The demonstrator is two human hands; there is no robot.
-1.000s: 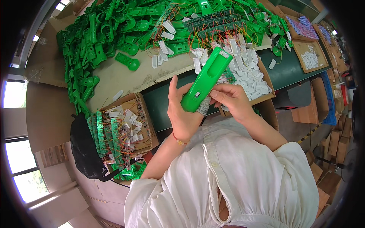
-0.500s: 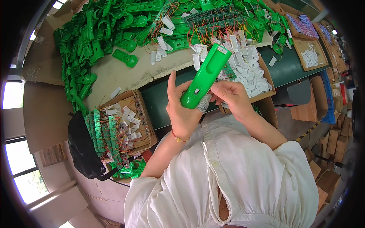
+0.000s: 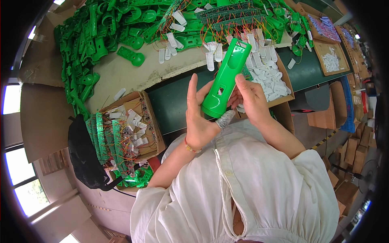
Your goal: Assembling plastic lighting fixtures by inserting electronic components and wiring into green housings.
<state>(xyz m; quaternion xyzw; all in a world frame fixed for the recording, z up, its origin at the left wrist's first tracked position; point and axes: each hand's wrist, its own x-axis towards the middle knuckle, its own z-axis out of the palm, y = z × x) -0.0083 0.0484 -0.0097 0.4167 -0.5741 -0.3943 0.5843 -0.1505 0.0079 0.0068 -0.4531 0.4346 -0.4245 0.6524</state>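
Note:
A glossy green plastic flashlight-shaped housing point(image 3: 227, 77) is held tilted in front of my chest, its cut-out end up and its rounded end down. My left hand point(image 3: 198, 121) grips its lower end, index finger stretched up alongside and the thumb, wrapped in a grey covering, beneath. My right hand point(image 3: 255, 101) holds the right edge, thumb against the side and the other fingers partly hidden behind. Part of a green circuit board point(image 3: 246, 74) shows just beyond the housing. White plastic pieces point(image 3: 267, 81) fill a cardboard box behind my right hand.
Many green housings point(image 3: 97, 32) are heaped at the far left. Wired circuit boards point(image 3: 235, 18) lie in rows at the back. A cardboard box point(image 3: 156, 129) at left holds boards and white parts, beside a black mesh bag point(image 3: 83, 156). A shallow tray point(image 3: 330, 60) stands far right.
The green housing has turned more upright and shifted slightly right. My right thumb has moved up onto its side edge, and my left hand has moved a little right with it.

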